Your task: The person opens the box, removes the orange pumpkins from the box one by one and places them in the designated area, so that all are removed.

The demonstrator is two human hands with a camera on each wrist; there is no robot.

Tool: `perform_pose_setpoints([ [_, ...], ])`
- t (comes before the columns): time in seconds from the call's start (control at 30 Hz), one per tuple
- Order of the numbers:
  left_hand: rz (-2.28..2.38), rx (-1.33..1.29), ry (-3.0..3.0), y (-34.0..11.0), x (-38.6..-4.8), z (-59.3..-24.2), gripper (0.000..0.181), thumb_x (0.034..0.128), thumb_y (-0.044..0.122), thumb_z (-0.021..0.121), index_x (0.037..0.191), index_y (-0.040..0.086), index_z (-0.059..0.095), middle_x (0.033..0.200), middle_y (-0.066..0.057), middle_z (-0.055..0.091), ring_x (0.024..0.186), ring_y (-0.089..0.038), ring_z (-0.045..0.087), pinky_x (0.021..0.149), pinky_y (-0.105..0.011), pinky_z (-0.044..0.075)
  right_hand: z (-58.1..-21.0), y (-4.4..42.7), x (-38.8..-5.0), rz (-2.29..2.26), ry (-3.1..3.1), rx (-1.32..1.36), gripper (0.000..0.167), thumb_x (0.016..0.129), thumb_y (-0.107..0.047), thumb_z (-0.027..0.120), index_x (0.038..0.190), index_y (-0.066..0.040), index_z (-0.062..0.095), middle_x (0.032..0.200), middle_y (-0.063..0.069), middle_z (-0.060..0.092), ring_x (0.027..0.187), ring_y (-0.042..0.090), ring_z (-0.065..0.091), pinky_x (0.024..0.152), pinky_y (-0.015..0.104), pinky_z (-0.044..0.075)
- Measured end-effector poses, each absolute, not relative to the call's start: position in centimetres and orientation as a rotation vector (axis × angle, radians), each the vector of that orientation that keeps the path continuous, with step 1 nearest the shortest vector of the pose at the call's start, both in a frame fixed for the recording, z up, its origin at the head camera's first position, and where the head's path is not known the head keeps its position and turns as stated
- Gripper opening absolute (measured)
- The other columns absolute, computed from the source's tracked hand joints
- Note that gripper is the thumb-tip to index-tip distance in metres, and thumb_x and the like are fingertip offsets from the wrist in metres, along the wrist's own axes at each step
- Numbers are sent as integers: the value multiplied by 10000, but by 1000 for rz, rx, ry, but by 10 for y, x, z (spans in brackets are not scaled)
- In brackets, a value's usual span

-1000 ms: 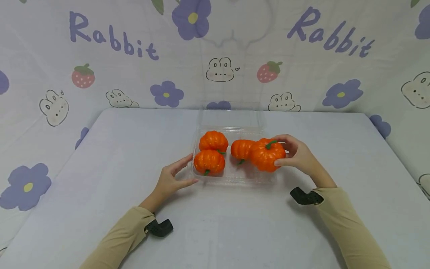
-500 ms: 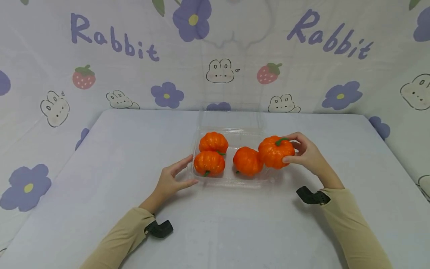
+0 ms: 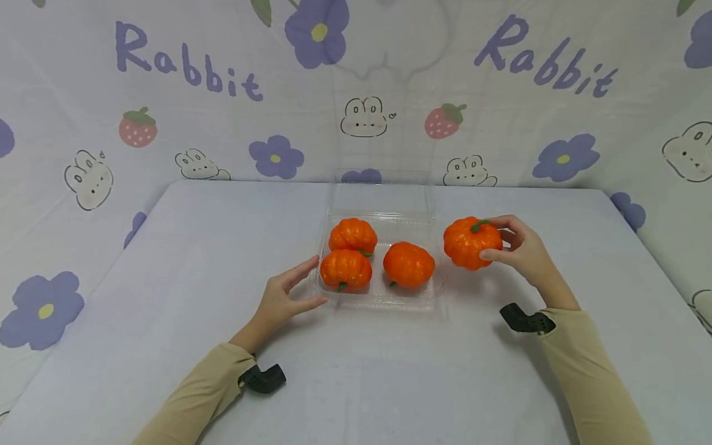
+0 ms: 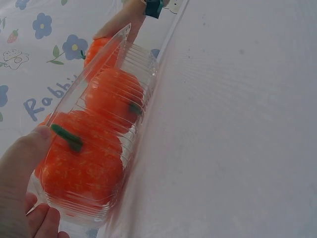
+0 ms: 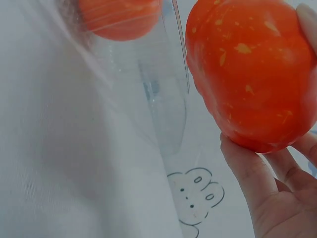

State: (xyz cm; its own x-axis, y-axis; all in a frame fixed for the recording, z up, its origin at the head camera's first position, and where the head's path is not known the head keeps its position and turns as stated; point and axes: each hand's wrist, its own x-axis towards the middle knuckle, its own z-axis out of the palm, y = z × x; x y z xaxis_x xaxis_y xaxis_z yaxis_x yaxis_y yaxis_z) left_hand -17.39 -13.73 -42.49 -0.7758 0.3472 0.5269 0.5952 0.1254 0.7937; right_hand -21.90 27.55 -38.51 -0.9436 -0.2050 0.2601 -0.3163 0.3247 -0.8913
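My right hand [image 3: 525, 250] pinches an orange pumpkin [image 3: 470, 243] with a green stem, held just right of a clear plastic box [image 3: 389, 299]. In the right wrist view the fingers of that hand [image 5: 287, 193] lie against the pumpkin [image 5: 247, 74]. Three more pumpkins lie in the box: two at its left, one behind the other [image 3: 346, 269], and one [image 3: 408, 265] toward its right. At the box's left side is my left hand [image 3: 282, 300], thumb and fingers spread along the wall. The left wrist view shows the left hand [image 4: 25, 183] at the box's end, beside a pumpkin [image 4: 84, 163].
The clear lid [image 3: 381, 194] stands raised at the back of the box. A white table [image 3: 222, 228] lies beneath, and a patterned cloth [image 3: 400, 80] with rabbits, flowers and strawberries hangs behind it.
My right hand has carried its pumpkin rightward, away from the pumpkin beside it and out past the box's right side. That other pumpkin has turned and settled lower in the box. My left hand has stayed put.
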Motion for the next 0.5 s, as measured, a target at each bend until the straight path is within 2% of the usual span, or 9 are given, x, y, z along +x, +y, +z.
perform_pose_setpoints([
  [0.2,-1715,-929,-2190,-138,-175,-426,629,619,-172,723,1181,-198,441,1220,-310,444,1147,-392,414,952,-408,339,-390,281,-222,1740,-2425,442,433,777,36,663,1154,-5,453,1115,1,449,982,92,490,741,164,475],
  [0.37,-1709,-939,-2180,-138,-176,-427,633,615,-176,723,1180,-201,439,1219,-315,441,1146,-399,412,953,-409,336,-394,284,-223,1660,-2480,312,437,793,-78,684,1135,0,423,1095,28,420,1037,209,469,729,142,468],
  [0.5,-1696,-952,-2172,-138,-177,-428,633,609,-184,721,1175,-207,437,1214,-324,439,1139,-409,412,949,-413,340,-406,290,-228,1605,-2493,221,436,773,-172,717,1081,-34,440,1099,44,432,1057,287,456,729,134,461],
])
